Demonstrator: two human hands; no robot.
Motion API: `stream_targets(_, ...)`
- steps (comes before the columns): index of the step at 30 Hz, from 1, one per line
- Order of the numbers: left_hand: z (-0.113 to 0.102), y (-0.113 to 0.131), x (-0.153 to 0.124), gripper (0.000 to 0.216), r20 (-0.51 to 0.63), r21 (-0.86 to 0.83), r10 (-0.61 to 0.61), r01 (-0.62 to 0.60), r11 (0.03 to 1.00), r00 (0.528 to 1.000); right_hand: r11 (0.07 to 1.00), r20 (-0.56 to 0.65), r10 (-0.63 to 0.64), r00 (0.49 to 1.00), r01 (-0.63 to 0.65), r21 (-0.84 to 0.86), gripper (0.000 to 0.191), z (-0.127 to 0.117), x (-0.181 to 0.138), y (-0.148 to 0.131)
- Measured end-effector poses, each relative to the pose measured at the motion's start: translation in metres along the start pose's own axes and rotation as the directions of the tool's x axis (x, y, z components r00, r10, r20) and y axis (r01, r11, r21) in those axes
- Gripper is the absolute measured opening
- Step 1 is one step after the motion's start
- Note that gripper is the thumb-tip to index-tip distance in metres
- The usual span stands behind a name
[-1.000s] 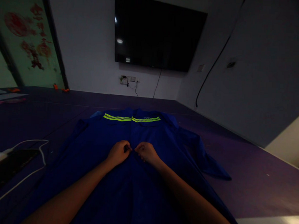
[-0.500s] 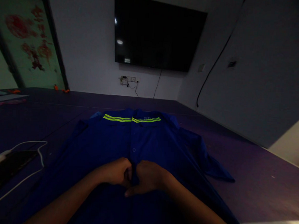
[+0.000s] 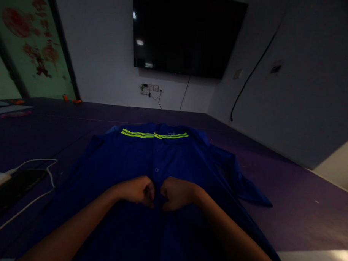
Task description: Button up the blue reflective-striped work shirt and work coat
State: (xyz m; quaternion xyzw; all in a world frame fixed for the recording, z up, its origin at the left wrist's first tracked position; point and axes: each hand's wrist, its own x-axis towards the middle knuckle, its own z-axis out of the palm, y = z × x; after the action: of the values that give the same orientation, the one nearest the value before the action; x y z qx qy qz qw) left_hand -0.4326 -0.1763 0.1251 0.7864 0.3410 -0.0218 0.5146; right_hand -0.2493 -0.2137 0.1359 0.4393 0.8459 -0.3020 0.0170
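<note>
A dark blue work jacket with yellow-green reflective stripes near its collar lies spread flat on a purple table. My left hand and my right hand sit side by side on the jacket's front opening, just below a fastened button. Both hands are closed, fingers curled and pinching the blue fabric at the placket. What exactly lies between the fingertips is hidden in the dim light. One sleeve lies out to the right.
A dark phone-like device with a white cable and a white charger lies on the left of the table. A black screen hangs on the far wall above a socket. The table's pale front edge shows at lower right.
Both hands moved down the jacket's front toward me, from the upper button to a spot below it, which now shows. They stay closed on the placket.
</note>
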Motion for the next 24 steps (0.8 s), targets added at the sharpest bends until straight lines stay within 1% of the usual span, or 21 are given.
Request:
stream_targets(4, 0.0, -0.001, 0.002, 0.018, 0.024, 0.003, 0.015, -0.015, 1.0, 1.0, 0.978, 0.13, 0.084, 0.988, -0.106, 0.178, 0.021, -0.008, -0.006, -0.002)
stream_targets(7, 0.002, -0.003, 0.005, 0.02, 0.008, 0.011, 0.042, -0.042, 0.999, 0.999, 0.955, 0.194, 0.073, 0.978, -0.125, 0.268, 0.019, -0.01, -0.004, 0.004)
stream_targets(11, 0.006, -0.01, 0.007, 0.024, -0.051, -0.011, 0.071, -0.071, 0.997, 0.996, 0.925, 0.24, 0.051, 0.969, -0.137, 0.355, 0.017, -0.005, 0.002, 0.016)
stream_targets(14, 0.012, -0.016, 0.004, 0.027, -0.117, -0.024, 0.092, -0.096, 0.995, 0.989, 0.915, 0.19, 0.036, 0.981, -0.108, 0.389, 0.017, 0.001, 0.003, 0.021)
stream_targets(16, 0.016, -0.018, 0.001, 0.026, -0.178, 0.017, 0.12, -0.119, 0.993, 0.977, 0.917, 0.138, 0.036, 0.99, -0.088, 0.389, 0.016, 0.004, 0.001, 0.023)
stream_targets(18, 0.02, -0.017, -0.002, 0.023, -0.219, 0.075, 0.143, -0.129, 0.989, 0.965, 0.917, 0.098, 0.066, 0.993, -0.099, 0.387, 0.014, 0.007, -0.003, 0.022)
stream_targets(21, 0.024, -0.013, -0.006, 0.018, -0.239, 0.135, 0.155, -0.125, 0.983, 0.959, 0.927, 0.056, 0.076, 0.996, -0.092, 0.363, 0.021, 0.007, -0.012, 0.017)
stream_targets(24, 0.026, -0.009, -0.01, 0.015, -0.256, 0.163, 0.152, -0.112, 0.98, 0.955, 0.947, 0.001, 0.009, 1.0, -0.009, 0.321, 0.027, 0.004, -0.021, 0.01)
